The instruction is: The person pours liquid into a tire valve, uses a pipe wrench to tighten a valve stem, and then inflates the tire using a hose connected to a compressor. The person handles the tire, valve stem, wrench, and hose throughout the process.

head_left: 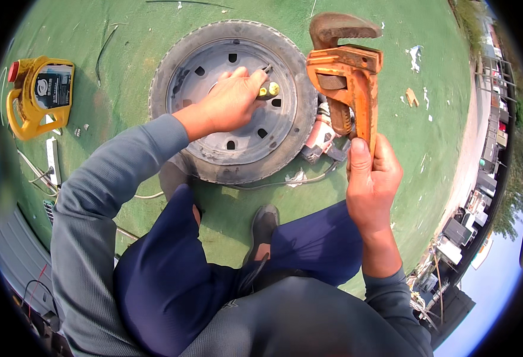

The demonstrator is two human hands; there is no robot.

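A large orange pipe wrench (364, 89) with a rusty hook jaw stands upright in my right hand (374, 181). My fingers and thumb close round the lower end of its handle. My left hand (228, 101) is over a wheel with a tyre (175, 149), which lies flat on the green ground. In that fist is a small dark-handled tool with a yellow end (268, 91); its kind is unclear, as my fingers hide most of it. Beyond the wheel's right edge, partly behind the wrench, lies a faded red and grey corded tool (321, 134).
A yellow jug (59, 98) with a red cap stands at the far left. Near it lie a white power strip (53, 160) and cables. Paper scraps (415, 56) dot the green ground at right. A grey case-like object (20, 250) is at lower left; stacked appliances (458, 232) line the right.
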